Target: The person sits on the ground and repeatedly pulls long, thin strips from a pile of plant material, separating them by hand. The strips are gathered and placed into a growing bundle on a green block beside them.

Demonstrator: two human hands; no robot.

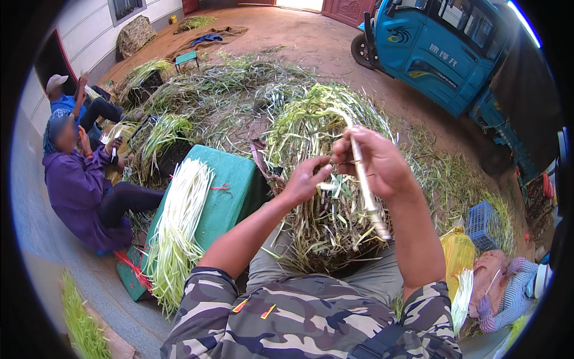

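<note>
Apparently, right fingers (343, 149) curl around a stalk (363, 180).

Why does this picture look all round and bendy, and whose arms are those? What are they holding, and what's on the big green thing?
There's no robot, just a person's bare hands. A wide camera worn on their head looks down, making straight edges bend. The right hand holds a long pale stalk. The left hand is close by; I can't tell if it pinches anything. A pale bundle of stalks lies on the green surface to the left. In front is a leafy heap.
</note>
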